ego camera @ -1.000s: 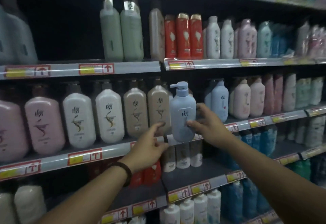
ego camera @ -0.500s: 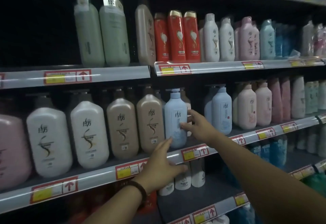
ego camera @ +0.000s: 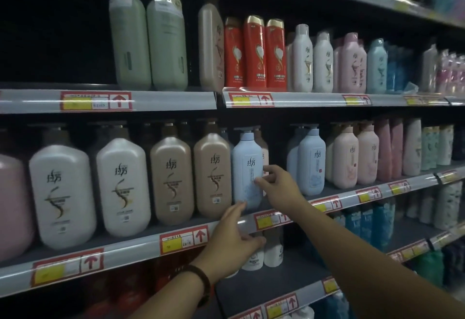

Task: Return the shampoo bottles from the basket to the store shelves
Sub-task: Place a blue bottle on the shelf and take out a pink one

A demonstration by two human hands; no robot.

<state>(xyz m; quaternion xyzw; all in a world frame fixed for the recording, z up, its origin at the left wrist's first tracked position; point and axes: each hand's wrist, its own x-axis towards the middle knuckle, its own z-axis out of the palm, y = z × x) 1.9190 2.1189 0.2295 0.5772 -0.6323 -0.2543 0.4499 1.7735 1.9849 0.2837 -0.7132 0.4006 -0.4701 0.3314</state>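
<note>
A light blue pump shampoo bottle (ego camera: 246,167) stands upright on the middle shelf (ego camera: 141,248), between a tan bottle (ego camera: 212,175) and another light blue bottle (ego camera: 312,162). My right hand (ego camera: 278,184) reaches in from the right, and its fingertips touch the bottle's front right side. Below it, my left hand (ego camera: 232,238) is held in front of the shelf's edge with its fingers spread; the forefinger points up at the bottle's base. It holds nothing. The basket is out of view.
White and tan pump bottles (ego camera: 123,188) fill the middle shelf to the left, pink ones (ego camera: 357,157) to the right. The upper shelf (ego camera: 297,100) carries green, red and white bottles. Lower shelves hold small white bottles (ego camera: 273,253) and teal packs. A gap lies right of the placed bottle.
The blue bottle went from being held in front of the shelf to standing on it. My right hand loosened to fingertip contact, and my left hand dropped below the shelf's edge.
</note>
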